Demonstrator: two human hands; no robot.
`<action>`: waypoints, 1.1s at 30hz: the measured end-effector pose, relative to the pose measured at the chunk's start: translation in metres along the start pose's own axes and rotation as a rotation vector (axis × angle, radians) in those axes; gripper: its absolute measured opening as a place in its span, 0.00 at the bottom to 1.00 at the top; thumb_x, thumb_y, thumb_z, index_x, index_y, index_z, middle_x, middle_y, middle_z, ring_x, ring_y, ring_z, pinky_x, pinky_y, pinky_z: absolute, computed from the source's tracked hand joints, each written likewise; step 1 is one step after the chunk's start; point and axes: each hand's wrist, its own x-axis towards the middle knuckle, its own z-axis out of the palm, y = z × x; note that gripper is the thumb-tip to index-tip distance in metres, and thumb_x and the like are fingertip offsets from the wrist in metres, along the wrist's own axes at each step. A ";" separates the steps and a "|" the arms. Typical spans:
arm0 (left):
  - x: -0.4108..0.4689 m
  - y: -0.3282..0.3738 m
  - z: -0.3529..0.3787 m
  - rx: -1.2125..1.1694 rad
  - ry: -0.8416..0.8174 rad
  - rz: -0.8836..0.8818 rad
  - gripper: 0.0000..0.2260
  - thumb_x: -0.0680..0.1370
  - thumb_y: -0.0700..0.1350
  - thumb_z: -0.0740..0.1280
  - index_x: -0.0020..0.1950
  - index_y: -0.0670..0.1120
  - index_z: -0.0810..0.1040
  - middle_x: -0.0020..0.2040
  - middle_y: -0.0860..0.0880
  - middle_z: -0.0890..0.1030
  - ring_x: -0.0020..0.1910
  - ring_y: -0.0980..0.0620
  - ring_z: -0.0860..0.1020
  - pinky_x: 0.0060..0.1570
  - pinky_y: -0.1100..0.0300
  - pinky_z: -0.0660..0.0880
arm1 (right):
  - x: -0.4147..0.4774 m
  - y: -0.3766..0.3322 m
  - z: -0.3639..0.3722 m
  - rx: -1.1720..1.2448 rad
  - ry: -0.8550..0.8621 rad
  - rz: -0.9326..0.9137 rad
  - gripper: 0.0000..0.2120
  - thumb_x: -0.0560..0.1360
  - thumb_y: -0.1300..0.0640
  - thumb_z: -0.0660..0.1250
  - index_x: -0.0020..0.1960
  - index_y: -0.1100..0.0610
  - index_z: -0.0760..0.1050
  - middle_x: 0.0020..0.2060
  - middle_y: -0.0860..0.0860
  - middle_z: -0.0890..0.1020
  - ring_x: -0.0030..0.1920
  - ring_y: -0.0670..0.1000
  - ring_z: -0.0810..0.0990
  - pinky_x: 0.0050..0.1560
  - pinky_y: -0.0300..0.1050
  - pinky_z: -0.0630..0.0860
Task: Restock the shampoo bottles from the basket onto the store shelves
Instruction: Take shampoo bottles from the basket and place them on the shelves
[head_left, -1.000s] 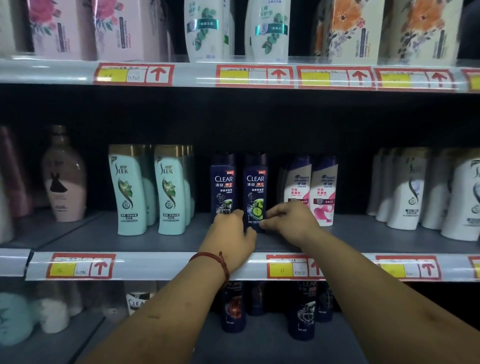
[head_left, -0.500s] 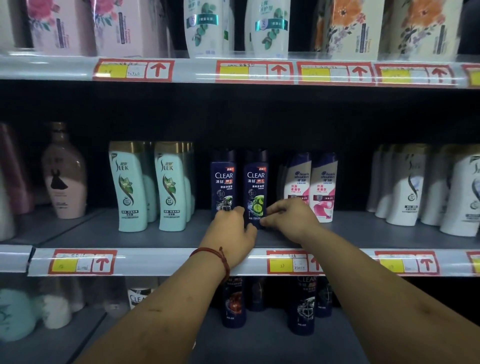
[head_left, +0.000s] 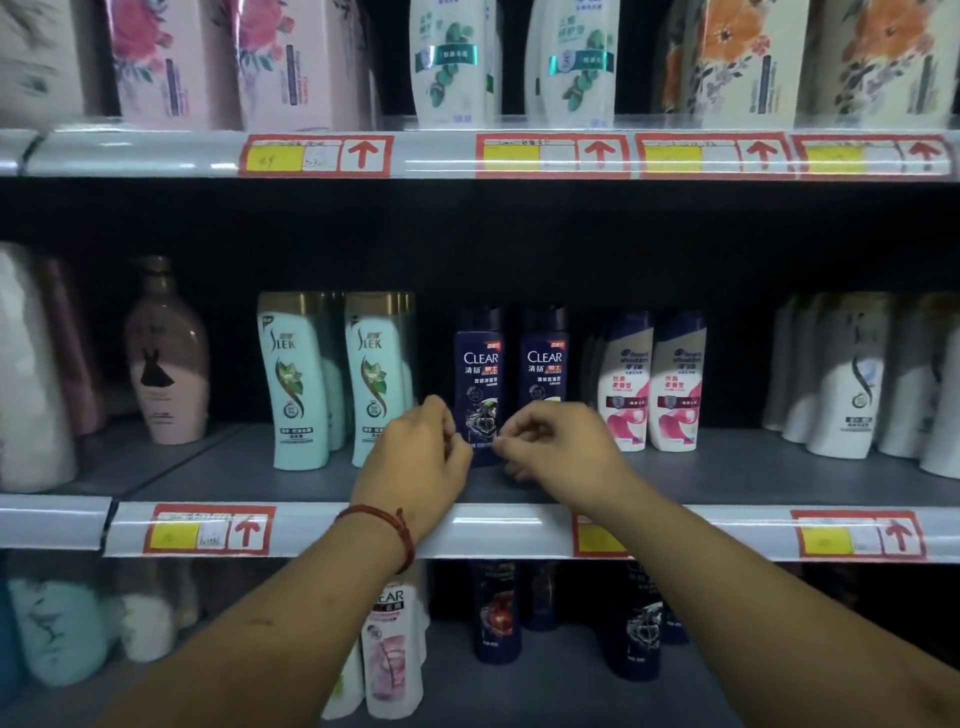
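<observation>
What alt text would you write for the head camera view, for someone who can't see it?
The person's left hand and right hand meet, fingers curled, at the base of the left of two dark blue CLEAR bottles on the middle shelf. Mint SLEK bottles stand left of the pair, white-and-pink bottles right.

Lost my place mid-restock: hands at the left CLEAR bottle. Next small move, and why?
Probably lift the left hand and right hand away: the left CLEAR bottle already stands upright on the middle shelf, label forward, level with the right CLEAR bottle.
</observation>
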 end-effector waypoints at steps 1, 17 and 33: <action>-0.002 -0.002 0.002 -0.024 0.024 -0.033 0.04 0.76 0.46 0.66 0.45 0.48 0.72 0.39 0.51 0.78 0.38 0.49 0.77 0.41 0.50 0.78 | 0.001 0.000 0.006 -0.046 -0.006 -0.006 0.02 0.72 0.58 0.75 0.42 0.54 0.82 0.34 0.52 0.85 0.37 0.53 0.86 0.46 0.54 0.84; -0.004 -0.004 0.005 0.021 -0.064 -0.081 0.10 0.79 0.49 0.60 0.46 0.46 0.78 0.37 0.45 0.79 0.37 0.43 0.78 0.37 0.49 0.78 | 0.013 0.003 0.013 0.163 -0.078 0.201 0.24 0.74 0.66 0.73 0.69 0.67 0.72 0.45 0.62 0.86 0.41 0.58 0.87 0.48 0.52 0.84; -0.006 -0.001 -0.002 0.063 -0.145 -0.066 0.14 0.81 0.48 0.57 0.60 0.46 0.79 0.51 0.42 0.82 0.50 0.40 0.79 0.46 0.49 0.78 | 0.009 0.004 0.014 0.162 -0.013 0.209 0.20 0.75 0.66 0.71 0.66 0.66 0.74 0.38 0.59 0.87 0.39 0.56 0.88 0.50 0.55 0.84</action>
